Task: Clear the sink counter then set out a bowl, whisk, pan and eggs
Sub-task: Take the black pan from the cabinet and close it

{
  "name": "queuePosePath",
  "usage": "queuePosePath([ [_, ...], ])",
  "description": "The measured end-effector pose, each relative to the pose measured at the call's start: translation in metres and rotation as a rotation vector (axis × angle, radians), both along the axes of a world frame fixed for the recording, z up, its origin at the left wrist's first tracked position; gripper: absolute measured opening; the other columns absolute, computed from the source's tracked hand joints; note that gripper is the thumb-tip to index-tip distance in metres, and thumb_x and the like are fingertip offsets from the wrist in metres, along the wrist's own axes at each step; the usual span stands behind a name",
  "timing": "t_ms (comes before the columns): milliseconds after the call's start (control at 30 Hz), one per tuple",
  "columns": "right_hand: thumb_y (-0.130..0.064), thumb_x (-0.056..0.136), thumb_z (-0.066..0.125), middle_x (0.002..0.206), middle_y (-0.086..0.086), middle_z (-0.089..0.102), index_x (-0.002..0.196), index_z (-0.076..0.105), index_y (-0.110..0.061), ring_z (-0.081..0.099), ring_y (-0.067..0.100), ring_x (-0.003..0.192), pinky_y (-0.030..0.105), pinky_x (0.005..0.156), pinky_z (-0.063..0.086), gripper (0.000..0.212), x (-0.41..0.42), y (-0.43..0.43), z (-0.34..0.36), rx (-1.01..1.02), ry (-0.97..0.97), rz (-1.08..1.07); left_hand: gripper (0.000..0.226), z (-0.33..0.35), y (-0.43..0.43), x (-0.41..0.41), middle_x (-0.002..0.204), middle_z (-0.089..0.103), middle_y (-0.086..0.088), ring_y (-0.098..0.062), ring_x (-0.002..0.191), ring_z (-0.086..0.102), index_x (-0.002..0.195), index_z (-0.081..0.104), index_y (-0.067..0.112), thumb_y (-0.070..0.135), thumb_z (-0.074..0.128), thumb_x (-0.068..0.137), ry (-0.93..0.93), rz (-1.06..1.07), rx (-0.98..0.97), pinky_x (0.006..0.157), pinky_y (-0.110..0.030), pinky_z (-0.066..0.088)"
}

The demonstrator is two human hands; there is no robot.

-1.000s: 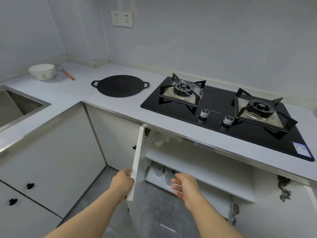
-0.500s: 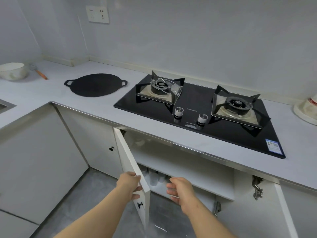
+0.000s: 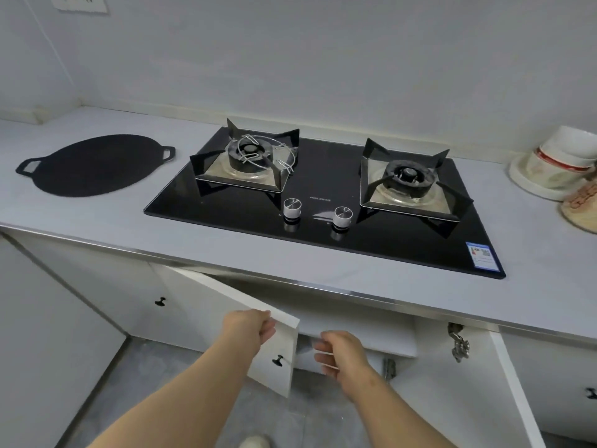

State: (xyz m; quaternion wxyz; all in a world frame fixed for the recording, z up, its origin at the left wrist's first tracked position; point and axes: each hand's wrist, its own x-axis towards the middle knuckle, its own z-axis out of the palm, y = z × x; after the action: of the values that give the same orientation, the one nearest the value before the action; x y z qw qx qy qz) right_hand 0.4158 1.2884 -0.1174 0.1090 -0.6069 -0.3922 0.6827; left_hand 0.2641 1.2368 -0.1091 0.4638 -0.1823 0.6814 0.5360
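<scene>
We are gripping the cupboard door's (image 3: 206, 312) top edge with our left hand (image 3: 250, 329), fingers curled over it; our right hand (image 3: 342, 357) is hovering alongside, fingers loosely curled, empty. The pan (image 3: 93, 164) is lying toward the counter's (image 3: 129, 221) left end.

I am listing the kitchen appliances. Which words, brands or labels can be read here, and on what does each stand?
None can be read with certainty.
Brand print on the black hob: too blurred.
Blue label at the hob's front right corner: too small.
</scene>
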Motion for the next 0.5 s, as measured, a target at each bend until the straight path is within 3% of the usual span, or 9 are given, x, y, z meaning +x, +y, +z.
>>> queuePosePath([
  [100,-0.009,0.092,0.046,0.072,0.005,0.061,0.082,0.053,-0.015,0.051,0.018,0.059,0.023,0.057,0.035,0.014,-0.013,0.016,0.003,0.017,0.011,-0.025,0.011,-0.002,0.016,-0.005,0.068,0.057,-0.016,-0.019,0.059,0.056,0.08,0.053,-0.005,-0.006,0.062,0.084,-0.061,0.032,0.049,0.037,-0.024,0.05],
  [233,-0.008,0.093,0.044,0.071,0.005,0.06,0.082,0.053,-0.015,0.052,0.017,0.056,0.022,0.056,0.032,0.015,-0.022,0.022,0.003,0.0,0.018,-0.046,0.009,-0.003,0.03,-0.008,0.072,0.06,-0.013,-0.016,0.062,0.057,0.092,0.057,-0.004,0.0,0.063,0.087,-0.136,0.052,0.098,0.065,-0.027,0.058],
  [367,-0.011,0.094,0.046,0.073,0.006,0.061,0.081,0.052,-0.015,0.053,0.016,0.057,0.023,0.055,0.033,0.015,-0.02,0.025,-0.001,-0.009,0.004,-0.096,0.011,0.002,0.038,-0.011,0.072,0.058,-0.01,-0.014,0.062,0.057,0.079,0.055,-0.001,-0.001,0.059,0.089,-0.183,0.077,0.12,0.058,-0.023,0.056],
  [433,-0.01,0.094,0.047,0.074,0.006,0.06,0.08,0.051,-0.015,0.052,0.016,0.057,0.023,0.055,0.032,0.015,-0.015,0.025,0.0,-0.012,0.019,-0.115,0.013,0.004,0.039,-0.01,0.074,0.057,-0.012,-0.015,0.063,0.055,0.076,0.052,-0.003,-0.006,0.054,0.089,-0.175,0.068,0.136,0.071,-0.024,0.056],
  [500,-0.011,0.094,0.046,0.074,0.005,0.059,0.081,0.05,-0.016,0.052,0.016,0.058,0.023,0.056,0.033,0.014,-0.009,0.023,-0.001,-0.006,0.028,-0.12,0.014,0.003,0.037,-0.009,0.089,0.06,-0.015,-0.018,0.069,0.057,0.077,0.051,-0.003,-0.009,0.05,0.09,-0.154,0.06,0.172,0.087,-0.03,0.053],
])
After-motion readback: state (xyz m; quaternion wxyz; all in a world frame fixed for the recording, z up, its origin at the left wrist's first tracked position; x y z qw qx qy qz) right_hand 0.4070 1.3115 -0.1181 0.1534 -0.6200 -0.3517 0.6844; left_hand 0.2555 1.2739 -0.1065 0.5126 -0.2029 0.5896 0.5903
